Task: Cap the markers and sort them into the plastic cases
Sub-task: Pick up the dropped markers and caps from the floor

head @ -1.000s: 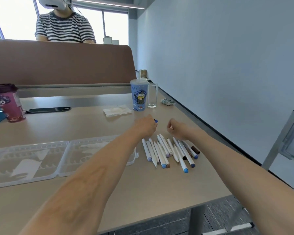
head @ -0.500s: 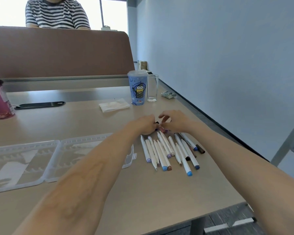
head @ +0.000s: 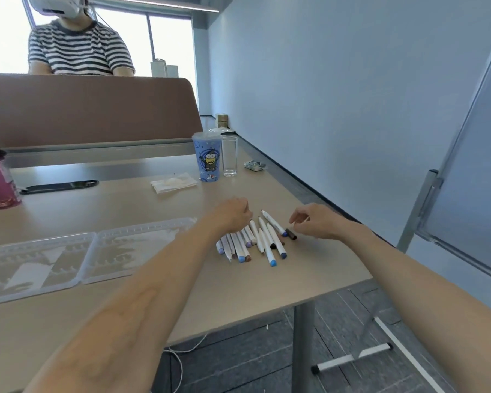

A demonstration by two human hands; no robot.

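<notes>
Markers (head: pixel 253 239): about a dozen white barrels, laid side by side in loose fan, partly overlapped. Coloured ends pointed toward 5–6 o'clock; blue, brown, lilac and black seen. Outermost marker (head: pixel 272 224) set at 2 o'clock edge of fan, small dark tip toward 11 o'clock. Short black piece (head: pixel 291 234) laid beside it; loose cap or marker end cannot be told. Plastic cases (head: pixel 68 256): clear, ribbed, opened flat as two joined halves, placed at 9 o'clock of markers, near them.

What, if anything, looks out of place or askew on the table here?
Nothing is spilled or damaged. The markers lie in a loose fan near the table's right edge, several crossing one another, none visible in the open plastic case. One white marker on the right appears to show a bare tip at its far end.
</notes>
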